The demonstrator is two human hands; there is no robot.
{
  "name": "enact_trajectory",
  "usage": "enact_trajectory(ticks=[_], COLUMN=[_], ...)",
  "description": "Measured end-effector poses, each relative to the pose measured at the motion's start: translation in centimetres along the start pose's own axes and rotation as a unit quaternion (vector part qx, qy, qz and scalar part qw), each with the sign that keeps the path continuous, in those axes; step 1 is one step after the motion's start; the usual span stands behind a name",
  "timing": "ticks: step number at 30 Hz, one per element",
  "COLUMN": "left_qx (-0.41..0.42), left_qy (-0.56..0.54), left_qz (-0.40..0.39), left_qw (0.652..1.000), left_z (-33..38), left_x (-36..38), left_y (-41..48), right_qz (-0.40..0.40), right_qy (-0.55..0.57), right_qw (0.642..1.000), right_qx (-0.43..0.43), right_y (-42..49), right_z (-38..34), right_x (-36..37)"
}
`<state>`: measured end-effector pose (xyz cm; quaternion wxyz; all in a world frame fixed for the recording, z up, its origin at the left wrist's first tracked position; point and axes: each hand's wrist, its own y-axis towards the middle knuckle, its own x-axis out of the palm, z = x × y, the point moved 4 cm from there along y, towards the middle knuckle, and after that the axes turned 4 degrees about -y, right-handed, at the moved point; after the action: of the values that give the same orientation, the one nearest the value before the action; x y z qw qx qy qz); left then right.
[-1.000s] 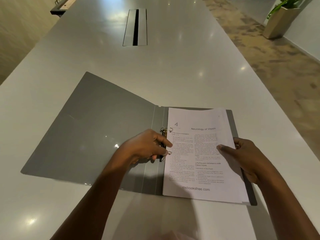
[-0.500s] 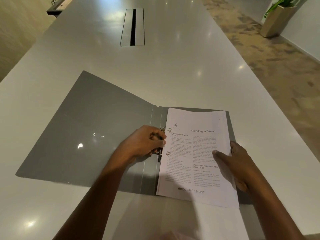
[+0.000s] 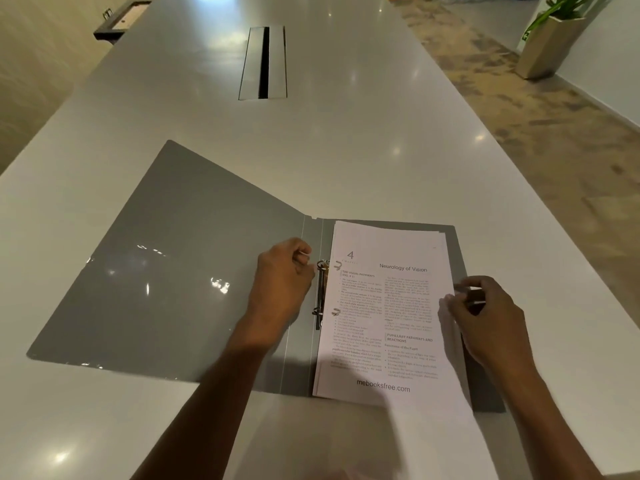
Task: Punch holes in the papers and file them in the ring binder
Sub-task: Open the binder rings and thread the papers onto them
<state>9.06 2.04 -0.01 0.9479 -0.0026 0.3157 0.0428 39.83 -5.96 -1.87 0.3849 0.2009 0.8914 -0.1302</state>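
Note:
A grey ring binder (image 3: pixel 180 271) lies open on the white table (image 3: pixel 346 150). A stack of printed papers (image 3: pixel 384 323), headed "Neurology of Vision", sits on its right half with the punched edge on the two metal rings (image 3: pixel 322 292). My left hand (image 3: pixel 282 285) rests on the spine just left of the rings, its fingers curled and holding nothing. My right hand (image 3: pixel 485 323) pinches the right edge of the paper stack, thumb on the top sheet, with the grey cover showing behind the fingers.
A blurred white sheet (image 3: pixel 433 441) reaches from under the binder toward the near table edge. A cable slot (image 3: pixel 263 62) lies in the table's middle, a dark object (image 3: pixel 121 22) at the far left edge, and a planter (image 3: pixel 550 43) on the floor to the right.
My left hand has let go of the ring mechanism and drawn back to the left. My right hand's fingers have curled up at the papers' right edge.

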Motion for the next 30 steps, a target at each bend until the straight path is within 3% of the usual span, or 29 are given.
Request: enact_trajectory(ticks=[3,6,10,22,30], left_qx=[0.023,0.015,0.029,0.032,0.043], left_qy=[0.014,0.009,-0.001,-0.056,-0.016], left_qz=[-0.002,-0.014,-0.012,0.034,0.033], left_qw=[1.000,1.000,1.000,0.997,0.998], left_z=[0.2,0.2,0.3,-1.3,-1.7], left_x=[0.6,1.2,1.3,2.0,2.5], left_y=[0.1,0.2,0.4,-0.2,-0.5], right_qz=[0.074,0.030,-0.041,-0.036,-0.047], right_qy=[-0.024,0.058,0.084,0.145,0.134], right_qw=[0.992,0.988,0.983,0.978,0.972], right_qx=[-0.101,-0.139,-0.158,-0.146,-0.186], right_y=[-0.3,-0.2,-0.1,-0.1,-0.2], right_z=[-2.6,-6.7,-10.5,-10.4,-10.9], right_x=[0.5,3.1,7.6,11.7,11.8])
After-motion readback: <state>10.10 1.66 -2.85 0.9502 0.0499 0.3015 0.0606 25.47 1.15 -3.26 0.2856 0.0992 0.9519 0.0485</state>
